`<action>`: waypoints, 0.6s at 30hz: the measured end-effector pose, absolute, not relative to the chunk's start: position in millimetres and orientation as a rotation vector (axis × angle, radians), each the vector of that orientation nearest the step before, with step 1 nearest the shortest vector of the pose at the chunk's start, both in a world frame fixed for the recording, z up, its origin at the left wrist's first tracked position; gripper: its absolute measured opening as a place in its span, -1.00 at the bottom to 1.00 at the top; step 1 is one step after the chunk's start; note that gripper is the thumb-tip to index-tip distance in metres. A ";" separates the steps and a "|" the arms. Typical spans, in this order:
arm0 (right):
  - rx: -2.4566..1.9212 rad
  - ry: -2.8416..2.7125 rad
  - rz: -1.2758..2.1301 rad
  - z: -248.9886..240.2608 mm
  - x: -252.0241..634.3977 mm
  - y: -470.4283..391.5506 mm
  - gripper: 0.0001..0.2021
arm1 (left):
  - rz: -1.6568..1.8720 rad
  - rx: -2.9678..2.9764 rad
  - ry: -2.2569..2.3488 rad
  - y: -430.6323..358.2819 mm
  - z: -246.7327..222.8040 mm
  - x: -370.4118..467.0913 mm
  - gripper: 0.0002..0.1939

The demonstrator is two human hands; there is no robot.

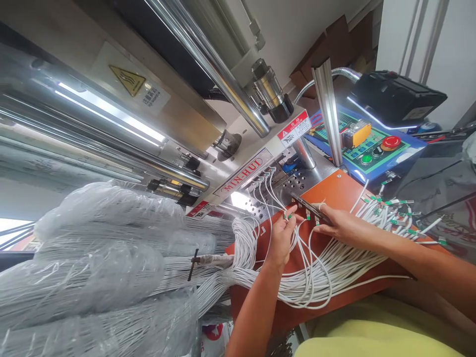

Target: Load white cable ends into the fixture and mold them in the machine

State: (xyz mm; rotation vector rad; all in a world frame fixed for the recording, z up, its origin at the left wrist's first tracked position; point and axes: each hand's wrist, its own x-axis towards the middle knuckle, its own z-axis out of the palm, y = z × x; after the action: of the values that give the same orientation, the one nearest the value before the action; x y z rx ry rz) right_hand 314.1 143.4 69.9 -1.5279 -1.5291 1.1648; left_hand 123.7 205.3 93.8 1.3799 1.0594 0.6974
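My left hand (281,237) pinches the ends of white cables with small green circuit boards (289,216) at their tips. Just to its right, my right hand (340,225) is closed round a slim dark metal tool (308,206) pointing towards the press; whether it is tweezers or pliers I cannot tell. More green-tipped cable ends hang under the tool. Below both hands, a thick bundle of white cables (334,258) lies across the orange-brown board (327,186). Several cables (273,191) run into the metal mould area of the machine in front of my hands.
The MIN-HUI press (243,173) with its steel columns rises ahead. A blue control box (386,148) with a red button stands at right. Plastic-wrapped cable bundles (111,238) fill the left, with a clamp (208,260) by the board. Loose green-tipped ends (401,213) overhang the right edge.
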 end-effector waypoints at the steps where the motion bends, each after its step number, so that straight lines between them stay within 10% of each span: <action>1: -1.532 -1.528 1.167 69.0 314.0 143.7 -0.61 | 0.708 1.348 1.049 204.1 95.1 121.7 -0.62; 18: -1.541 -1.532 1.193 70.1 314.5 143.5 -0.56 | 0.733 1.917 1.146 220.9 85.7 122.8 -0.90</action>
State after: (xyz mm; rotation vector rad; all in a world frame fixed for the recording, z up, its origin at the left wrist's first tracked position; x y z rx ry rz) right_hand 314.5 143.5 70.1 -1.5413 -1.5322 1.1925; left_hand 122.8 220.9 85.7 1.9171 1.1457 0.7332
